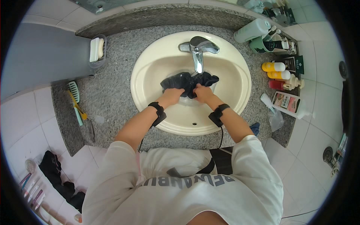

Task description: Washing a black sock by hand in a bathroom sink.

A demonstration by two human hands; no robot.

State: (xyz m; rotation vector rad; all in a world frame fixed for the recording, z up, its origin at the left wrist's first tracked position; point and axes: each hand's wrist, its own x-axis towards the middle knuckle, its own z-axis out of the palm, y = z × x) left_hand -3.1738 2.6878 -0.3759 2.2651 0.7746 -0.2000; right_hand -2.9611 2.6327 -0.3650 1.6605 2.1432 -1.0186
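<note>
A wet dark cloth [180,80] lies bunched in the cream oval sink basin [152,84], under the chrome faucet [198,56]. My left hand [173,95] grips the cloth's lower left part, its fingers closed and partly hidden in the folds. My right hand [203,92] pinches the cloth to the right, close beside the left. Around the cloth the basin looks wet, with what seems to be shallow water. Whether water runs from the spout cannot be told. Both wrists wear black bands with cables.
A soap dish [104,56] with soap bars stands at the back left, a comb [74,91] at the left edge. Bottles [251,30], a green cup [257,45], tubes and a white brush [267,101] line the right side. A blue cloth [255,128] lies near my right elbow.
</note>
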